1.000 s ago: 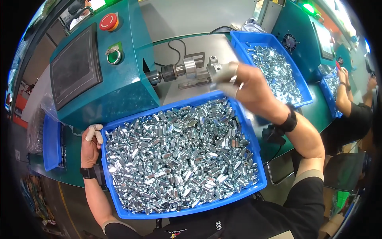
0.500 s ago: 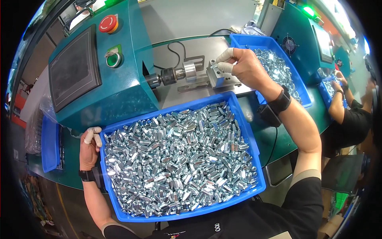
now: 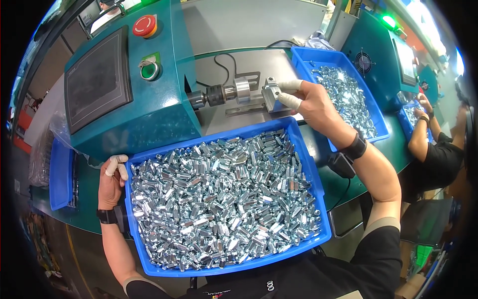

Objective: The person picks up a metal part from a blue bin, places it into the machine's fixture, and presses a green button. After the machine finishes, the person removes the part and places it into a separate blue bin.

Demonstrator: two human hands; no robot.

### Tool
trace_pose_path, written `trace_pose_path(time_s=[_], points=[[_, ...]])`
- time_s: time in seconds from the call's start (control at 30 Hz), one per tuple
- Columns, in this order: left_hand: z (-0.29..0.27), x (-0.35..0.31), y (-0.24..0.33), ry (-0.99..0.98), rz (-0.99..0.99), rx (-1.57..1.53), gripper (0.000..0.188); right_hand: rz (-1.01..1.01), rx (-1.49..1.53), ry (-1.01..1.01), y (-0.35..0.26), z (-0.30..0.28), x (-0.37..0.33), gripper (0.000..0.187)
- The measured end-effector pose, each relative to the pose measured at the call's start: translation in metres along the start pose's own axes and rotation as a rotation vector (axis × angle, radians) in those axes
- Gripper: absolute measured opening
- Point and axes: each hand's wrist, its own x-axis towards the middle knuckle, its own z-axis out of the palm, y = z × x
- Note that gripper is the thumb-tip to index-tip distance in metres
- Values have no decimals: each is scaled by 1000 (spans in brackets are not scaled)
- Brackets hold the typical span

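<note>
I read the right hand (image 3: 318, 105) as nearer, its grip at the metal block (image 3: 271, 98), which lies toward nine o'clock, long axis roughly twelve-to-six; clamped or not, I can't tell. The left hand (image 3: 110, 182) curls at the blue tray's (image 3: 314, 172) ten-o'clock corner, hold unclear.

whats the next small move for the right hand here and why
Probably draw the right hand slightly rightward, off the metal block: the hand's covered fingertips are at the block's right side, and the block stands close to the round metal head facing it. Whether they pinch anything, I cannot tell.
</note>
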Motion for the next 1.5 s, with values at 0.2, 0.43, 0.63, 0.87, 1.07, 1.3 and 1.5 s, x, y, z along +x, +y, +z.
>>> trace_pose_path(time_s=[0.2,0.43,0.63,0.87,1.07,1.3,1.5], points=[[0,0,2,7,-13,1,37,147,242,-107,-4,-2,-6,42],[0,-1,2,11,-25,-27,37,218,464,-211,0,-6,1,39],[1,-1,2,23,-32,-66,35,175,388,-321,2,-13,16,42],[4,-3,4,50,-53,-81,35,122,412,-408,1,-13,31,39],[4,1,4,64,-46,-81,35,144,384,-491,11,-19,48,36],[-8,-1,-4,52,-34,-64,33,32,443,-479,24,-13,47,35],[-8,-1,-9,49,-20,-107,32,36,490,-503,24,-14,47,34]])
